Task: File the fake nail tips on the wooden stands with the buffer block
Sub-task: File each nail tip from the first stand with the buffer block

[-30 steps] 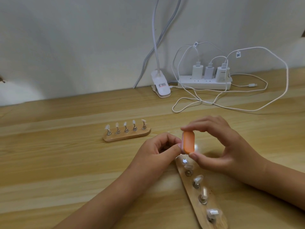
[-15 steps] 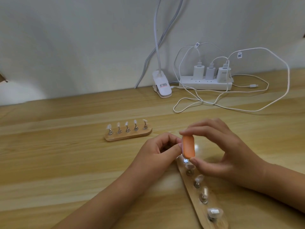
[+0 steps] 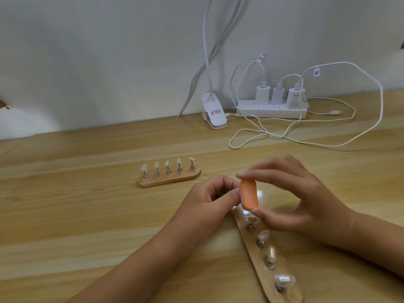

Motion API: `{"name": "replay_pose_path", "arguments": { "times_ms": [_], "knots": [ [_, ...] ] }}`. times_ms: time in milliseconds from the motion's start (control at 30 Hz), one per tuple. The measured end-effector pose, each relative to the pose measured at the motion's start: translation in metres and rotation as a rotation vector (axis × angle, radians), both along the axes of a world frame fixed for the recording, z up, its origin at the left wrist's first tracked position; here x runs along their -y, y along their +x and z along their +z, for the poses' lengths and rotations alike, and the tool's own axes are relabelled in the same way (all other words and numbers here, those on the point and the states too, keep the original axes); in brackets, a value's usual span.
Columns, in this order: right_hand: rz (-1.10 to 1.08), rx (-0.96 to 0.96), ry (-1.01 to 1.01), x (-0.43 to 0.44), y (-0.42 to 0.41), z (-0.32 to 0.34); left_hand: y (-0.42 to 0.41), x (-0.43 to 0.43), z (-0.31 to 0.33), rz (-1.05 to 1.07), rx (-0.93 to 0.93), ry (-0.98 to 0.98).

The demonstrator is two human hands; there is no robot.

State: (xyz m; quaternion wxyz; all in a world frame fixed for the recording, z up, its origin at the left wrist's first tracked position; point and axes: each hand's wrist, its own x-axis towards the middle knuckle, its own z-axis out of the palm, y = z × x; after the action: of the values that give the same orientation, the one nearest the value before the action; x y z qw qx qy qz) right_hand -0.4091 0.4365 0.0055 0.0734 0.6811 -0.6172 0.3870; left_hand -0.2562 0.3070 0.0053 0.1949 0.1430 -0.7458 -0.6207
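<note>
Right hand (image 3: pixel 303 197) pinches orange buffer (image 3: pixel 249 196) center frame; left hand (image 3: pixel 209 197) pinches at far end of near stand (image 3: pixel 282 278), grip contents unclear.

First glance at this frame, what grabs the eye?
The orange buffer block, held on end in the right hand at centre, with the left hand pinched right beside it over the far end of the near wooden stand. Behind sits a second stand with five nail tips. A white power strip and looping cables lie by the wall.

Right hand (image 3: pixel 306 200) pinching with thumb and forefinger; left hand (image 3: pixel 209 197) curled, fingertips pinched.
</note>
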Motion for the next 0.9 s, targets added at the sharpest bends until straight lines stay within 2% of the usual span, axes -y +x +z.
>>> {"name": "replay_pose_path", "arguments": {
  "times_ms": [133, 267, 500, 633, 767, 900],
  "knots": [
    [-0.055, 0.053, -0.011, 0.0002, -0.0028, 0.0016, 0.0004, 0.0016, 0.0002, 0.006, -0.007, 0.017],
    [-0.020, -0.043, -0.015, -0.0009, -0.0015, 0.0006, 0.0006, 0.0003, 0.0004, -0.007, -0.004, 0.002],
    [-0.004, -0.054, -0.014, -0.0005, -0.0008, -0.0013, 0.0003, 0.0001, 0.0001, 0.015, -0.014, 0.015],
    [-0.048, 0.029, -0.027, 0.0007, -0.0035, -0.0003, -0.0002, 0.0001, 0.0002, 0.029, -0.015, 0.033],
    [-0.005, -0.075, -0.025, -0.0003, -0.0027, -0.0024, 0.0000, -0.0004, 0.0002, 0.030, -0.011, 0.016],
    [-0.038, -0.042, -0.043, 0.0008, -0.0042, -0.0001, -0.0004, 0.0000, 0.0005, 0.050, -0.013, 0.037]
  ]
}}
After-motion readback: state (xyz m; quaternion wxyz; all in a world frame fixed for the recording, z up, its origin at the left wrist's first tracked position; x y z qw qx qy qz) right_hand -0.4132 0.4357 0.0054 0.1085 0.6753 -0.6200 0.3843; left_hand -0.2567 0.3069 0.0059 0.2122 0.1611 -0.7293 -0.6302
